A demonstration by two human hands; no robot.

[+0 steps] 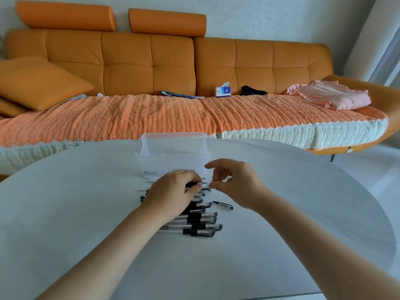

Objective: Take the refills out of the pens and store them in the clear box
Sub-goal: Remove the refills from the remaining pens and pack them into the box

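Observation:
A pile of black-capped pens point(202, 221) lies in a row on the white table point(86, 213). My left hand point(173, 192) is closed around a black pen barrel above the pile. My right hand point(236, 182) pinches a small part at that pen's tip, thumb and forefinger together. Just beyond my hands stands the clear box point(173, 156), lid up, with thin white refills point(149, 180) lying in front of it. One loose pen point(223, 205) rests alone to the right of the pile.
An orange sofa point(151, 68) runs behind the table, carrying a tissue box point(223, 90), a booklet point(181, 94), a dark item and folded pink cloth point(331, 95). The table's curved edge falls away at right.

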